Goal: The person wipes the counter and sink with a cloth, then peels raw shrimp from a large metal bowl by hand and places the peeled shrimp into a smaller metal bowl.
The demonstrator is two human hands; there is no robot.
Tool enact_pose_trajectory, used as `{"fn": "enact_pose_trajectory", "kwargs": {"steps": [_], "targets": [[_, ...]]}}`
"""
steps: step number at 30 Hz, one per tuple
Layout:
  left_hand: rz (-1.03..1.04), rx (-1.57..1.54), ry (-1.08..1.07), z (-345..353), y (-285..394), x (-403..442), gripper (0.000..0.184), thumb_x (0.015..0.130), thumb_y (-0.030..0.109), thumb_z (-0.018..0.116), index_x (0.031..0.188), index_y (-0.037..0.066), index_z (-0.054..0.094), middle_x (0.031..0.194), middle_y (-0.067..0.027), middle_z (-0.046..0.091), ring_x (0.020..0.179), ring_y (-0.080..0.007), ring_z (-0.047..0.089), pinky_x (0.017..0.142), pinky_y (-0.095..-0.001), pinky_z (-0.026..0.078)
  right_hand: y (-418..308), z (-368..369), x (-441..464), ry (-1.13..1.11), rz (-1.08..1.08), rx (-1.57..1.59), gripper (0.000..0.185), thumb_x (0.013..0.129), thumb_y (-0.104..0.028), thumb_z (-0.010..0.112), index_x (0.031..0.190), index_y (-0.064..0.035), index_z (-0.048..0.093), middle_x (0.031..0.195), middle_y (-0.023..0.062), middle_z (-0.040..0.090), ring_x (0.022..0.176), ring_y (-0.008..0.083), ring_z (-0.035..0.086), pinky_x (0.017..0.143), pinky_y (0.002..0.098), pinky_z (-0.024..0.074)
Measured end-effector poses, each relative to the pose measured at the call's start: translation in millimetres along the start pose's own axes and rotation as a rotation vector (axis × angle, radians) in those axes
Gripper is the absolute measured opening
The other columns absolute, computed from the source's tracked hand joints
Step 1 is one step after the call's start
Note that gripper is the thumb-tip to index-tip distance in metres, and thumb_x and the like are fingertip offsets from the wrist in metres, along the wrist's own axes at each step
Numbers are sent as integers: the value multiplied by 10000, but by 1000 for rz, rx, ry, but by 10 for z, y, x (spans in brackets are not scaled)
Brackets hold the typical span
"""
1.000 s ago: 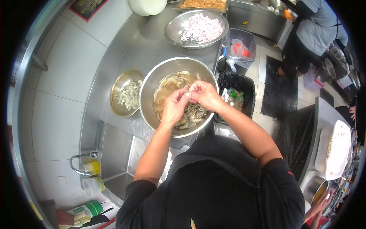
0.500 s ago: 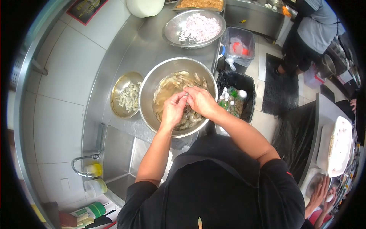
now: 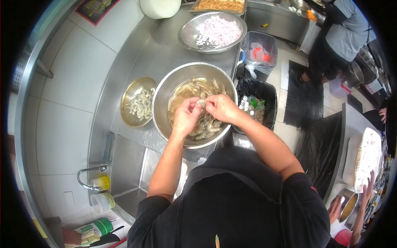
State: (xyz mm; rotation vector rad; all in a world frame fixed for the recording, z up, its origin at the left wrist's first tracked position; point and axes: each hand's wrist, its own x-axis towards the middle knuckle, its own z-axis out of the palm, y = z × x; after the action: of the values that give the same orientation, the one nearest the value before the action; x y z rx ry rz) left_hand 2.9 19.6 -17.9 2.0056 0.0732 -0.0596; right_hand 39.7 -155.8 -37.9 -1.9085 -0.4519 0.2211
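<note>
Over a large steel bowl (image 3: 165,80), my left hand (image 3: 187,115) and my right hand (image 3: 223,108) meet with fingertips pinched on a small shrimp (image 3: 201,102). Both hands are closed round it, one from each side. Unpeeled shrimp (image 3: 197,86) lie in cloudy water in the bowl beneath them. To the left, a smaller metal bowl (image 3: 127,99) holds pale peeled shrimp (image 3: 141,104).
Chopped pink-white pieces fill part of a wide bowl (image 3: 186,34) at the back. Two bins (image 3: 271,101) stand right of the counter. A sink (image 3: 126,165) is at lower left. A co-worker (image 3: 343,37) stands at upper right; other hands (image 3: 336,209) are at lower right.
My fingertips have drawn slightly apart, and the shrimp between them now shows more. At lower right, the other person's hands have separated, one reaching up to the white tray.
</note>
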Motion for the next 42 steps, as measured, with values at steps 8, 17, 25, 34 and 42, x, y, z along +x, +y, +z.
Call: {"fn": "enact_pose_trajectory", "kwargs": {"steps": [8,17,25,34,42], "targets": [[-71,-133,22,-17,-96,27,193,925,83,587,1099,26,647,890,-30,677,769,-99,612,717,-248,503,134,63,76,268,102,293,158,893,-96,565,924,19,670,737,147,678,646,190,657,593,337,529],[136,9,485,-1214,-269,181,306,915,187,672,1168,22,626,897,-51,664,796,-141,604,749,-279,491,496,-1086,-193,589,227,178,421,909,-135,603,1291,5,493,831,106,660,705,194,653,631,311,549],[64,853,43,-933,-179,522,305,878,228,615,1166,141,668,1119,-160,665,993,-352,660,874,-453,513,847,-1105,-259,627,69,-598,542,798,-134,649,1289,23,482,1238,252,531,1189,408,512,984,456,449],[-212,1265,-57,-438,-824,1119,306,929,155,509,1196,49,615,1261,-227,554,1079,-386,629,914,-462,519,292,-281,-144,315,-207,-506,331,831,-176,663,1124,-22,639,1267,158,565,1175,353,521,994,442,429],[-146,1129,-104,-722,-52,760,346,844,195,674,1135,30,588,1069,-194,667,1021,-336,653,892,-436,516,207,-283,-225,366,-241,-790,331,830,-185,678,1123,-37,648,1275,147,560,1243,342,460,1068,468,341]]}}
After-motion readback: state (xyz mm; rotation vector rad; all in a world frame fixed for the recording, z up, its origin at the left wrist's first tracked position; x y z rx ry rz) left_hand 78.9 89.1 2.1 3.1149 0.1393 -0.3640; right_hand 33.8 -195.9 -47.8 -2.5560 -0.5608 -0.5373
